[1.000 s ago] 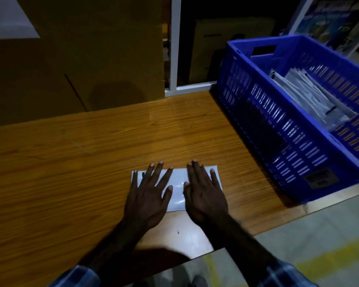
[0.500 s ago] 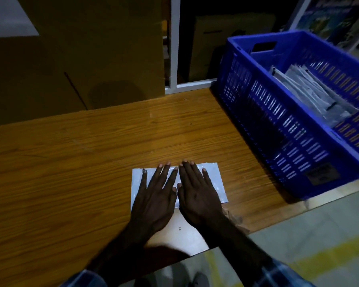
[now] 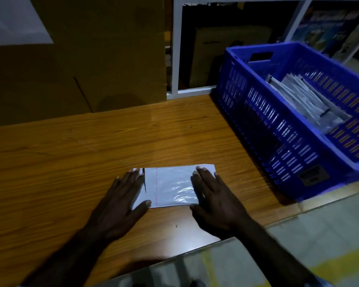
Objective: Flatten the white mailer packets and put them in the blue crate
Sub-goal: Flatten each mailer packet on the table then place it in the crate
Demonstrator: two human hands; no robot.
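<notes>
Dim, mailer (image 3: pixel 174 186) glare, blurry edges

Wooden table (image 3: pixel 91 158), grain running left-right. Large cardboard box (image 3: pixel 87 59) standing at its back edge, white sheet (image 3: pixel 13 23) on the box's upper left. White frame (image 3: pixel 175 48) beside it. Grey floor (image 3: pixel 319 235) with yellow stripe (image 3: pixel 344 258).

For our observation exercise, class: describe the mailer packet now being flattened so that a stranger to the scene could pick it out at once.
Start at the long wooden table, with the blue crate at its right end. Near the table's front edge, between the flat left hand and right hand, lies the white mailer packet. Unlike the packets stacked in the crate, it lies alone on the wood and shows a thin red line.
</notes>
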